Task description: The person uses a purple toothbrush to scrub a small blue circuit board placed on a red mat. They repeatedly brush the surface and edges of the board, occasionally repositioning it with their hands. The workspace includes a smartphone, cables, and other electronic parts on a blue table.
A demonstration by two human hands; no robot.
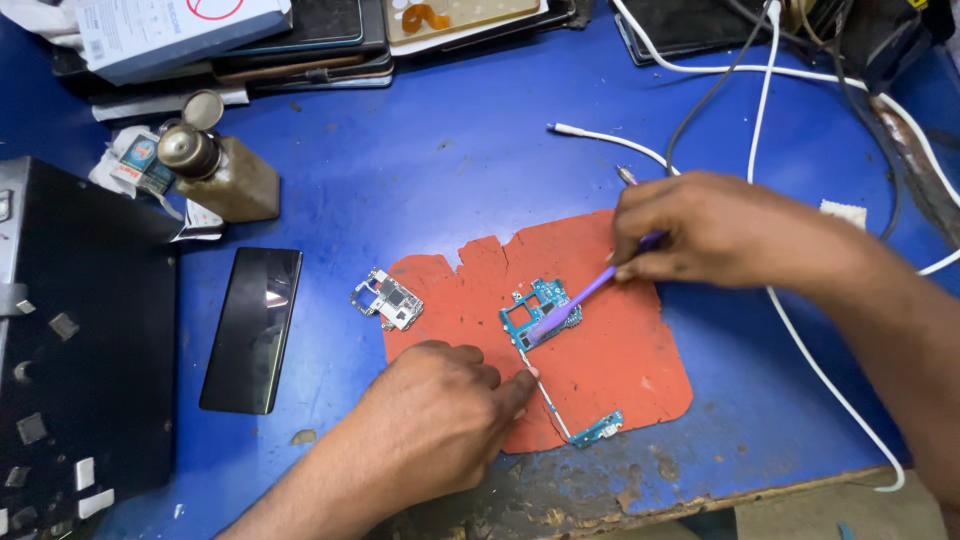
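Note:
A teal circuit board (543, 305) with a long thin strip down to a small connector end (597, 431) lies on a worn red mat (620, 360). My right hand (700, 228) grips a purple brush (575, 299) whose bristles rest on the board's upper part. My left hand (435, 405) lies on the mat's left side, a fingertip pressing the board's thin strip. A small metal shield piece (388, 298) sits just off the mat's left edge.
A dark phone (253, 328) lies left of the mat. A brown bottle with a metal cap (222, 170) stands behind it. A black box (80, 340) fills the left edge. White cables (770, 120) cross the blue table (450, 150). Stacked phones and boxes line the back.

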